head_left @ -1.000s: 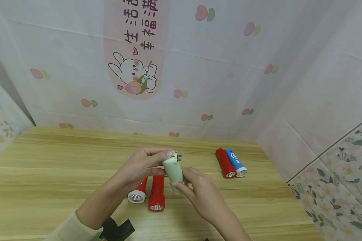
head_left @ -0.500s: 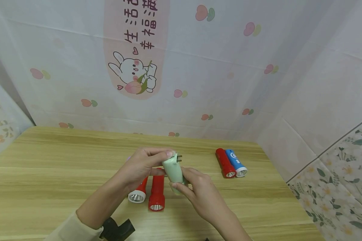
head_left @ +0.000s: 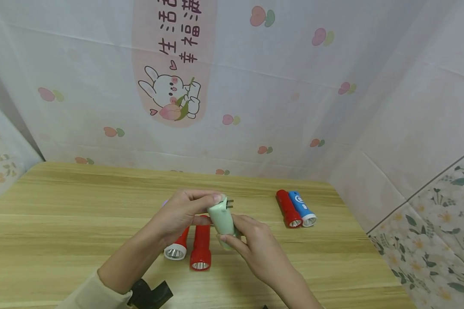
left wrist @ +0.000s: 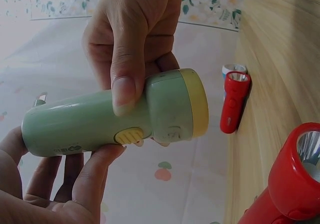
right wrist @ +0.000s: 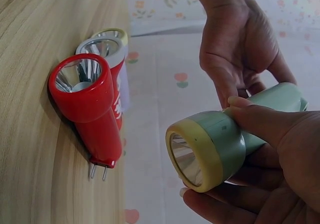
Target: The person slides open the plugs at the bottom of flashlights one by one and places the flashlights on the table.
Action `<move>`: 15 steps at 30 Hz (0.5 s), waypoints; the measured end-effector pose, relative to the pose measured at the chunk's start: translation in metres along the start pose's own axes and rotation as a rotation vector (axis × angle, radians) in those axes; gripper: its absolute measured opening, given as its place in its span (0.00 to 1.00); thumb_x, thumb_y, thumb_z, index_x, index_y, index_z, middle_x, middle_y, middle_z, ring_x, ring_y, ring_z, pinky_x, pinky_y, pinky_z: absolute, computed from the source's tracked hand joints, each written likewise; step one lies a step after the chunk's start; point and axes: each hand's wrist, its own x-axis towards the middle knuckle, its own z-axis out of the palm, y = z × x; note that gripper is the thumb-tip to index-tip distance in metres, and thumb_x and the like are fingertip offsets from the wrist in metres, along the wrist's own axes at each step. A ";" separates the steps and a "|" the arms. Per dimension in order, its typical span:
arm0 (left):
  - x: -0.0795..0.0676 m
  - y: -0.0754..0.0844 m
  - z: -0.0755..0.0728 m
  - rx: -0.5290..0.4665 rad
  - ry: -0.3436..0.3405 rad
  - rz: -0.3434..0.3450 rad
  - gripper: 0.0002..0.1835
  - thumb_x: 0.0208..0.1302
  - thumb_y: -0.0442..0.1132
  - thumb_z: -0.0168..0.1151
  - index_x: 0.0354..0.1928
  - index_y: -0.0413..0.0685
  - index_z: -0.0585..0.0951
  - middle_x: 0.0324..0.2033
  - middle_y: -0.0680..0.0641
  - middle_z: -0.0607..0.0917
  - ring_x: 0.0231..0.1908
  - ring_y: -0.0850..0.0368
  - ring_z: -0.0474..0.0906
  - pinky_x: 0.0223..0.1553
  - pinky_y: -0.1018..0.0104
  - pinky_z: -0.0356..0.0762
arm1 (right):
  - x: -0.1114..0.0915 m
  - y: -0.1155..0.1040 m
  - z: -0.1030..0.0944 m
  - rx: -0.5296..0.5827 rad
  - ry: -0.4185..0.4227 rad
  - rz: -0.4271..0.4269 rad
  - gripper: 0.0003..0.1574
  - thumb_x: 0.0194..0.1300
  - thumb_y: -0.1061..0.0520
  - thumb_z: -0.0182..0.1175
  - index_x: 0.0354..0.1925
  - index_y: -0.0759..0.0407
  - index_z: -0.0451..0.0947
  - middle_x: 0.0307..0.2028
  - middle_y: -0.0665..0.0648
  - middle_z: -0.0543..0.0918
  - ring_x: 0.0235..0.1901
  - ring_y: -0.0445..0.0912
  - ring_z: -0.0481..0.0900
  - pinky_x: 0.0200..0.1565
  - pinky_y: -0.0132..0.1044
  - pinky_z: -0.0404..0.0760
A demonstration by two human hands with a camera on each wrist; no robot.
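Observation:
A light green flashlight (head_left: 222, 216) with a yellow head ring (left wrist: 197, 102) is held tilted above the table between both hands. Two metal plug prongs (head_left: 230, 204) stick out at its tail end. My right hand (head_left: 257, 240) grips it just behind the head, thumb on the near side. At the tail, my left hand (head_left: 181, 208) pinches it, thumb on the end and a fingertip beside the yellow slide switch (left wrist: 129, 135). In the right wrist view the clear lens (right wrist: 185, 159) faces the camera.
Below the left hand lie a red flashlight (head_left: 201, 251) and a red one with a white rim (head_left: 175, 249); a purple one (right wrist: 125, 92) is mostly hidden. Another red flashlight (head_left: 289, 210) and a blue one (head_left: 302, 208) lie at right. A printed curtain (head_left: 255, 86) hangs behind the table.

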 end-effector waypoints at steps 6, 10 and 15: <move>0.000 0.000 -0.001 -0.005 -0.005 -0.005 0.22 0.72 0.44 0.62 0.60 0.35 0.81 0.55 0.43 0.86 0.54 0.52 0.81 0.55 0.56 0.85 | 0.000 0.000 0.000 0.002 0.006 -0.015 0.23 0.67 0.48 0.67 0.58 0.53 0.82 0.46 0.49 0.87 0.43 0.40 0.84 0.47 0.38 0.88; 0.000 0.000 -0.001 -0.011 -0.014 -0.006 0.22 0.71 0.44 0.62 0.59 0.35 0.81 0.56 0.43 0.86 0.54 0.53 0.81 0.56 0.56 0.85 | -0.001 0.001 0.001 0.000 0.006 -0.015 0.23 0.66 0.49 0.67 0.58 0.53 0.82 0.46 0.48 0.87 0.43 0.40 0.84 0.48 0.39 0.88; 0.000 0.000 -0.001 -0.023 -0.014 -0.019 0.22 0.71 0.44 0.63 0.59 0.35 0.82 0.57 0.42 0.85 0.55 0.53 0.80 0.57 0.55 0.84 | -0.001 0.001 0.000 0.000 -0.001 -0.006 0.24 0.66 0.49 0.68 0.59 0.52 0.82 0.47 0.48 0.87 0.43 0.40 0.84 0.49 0.40 0.88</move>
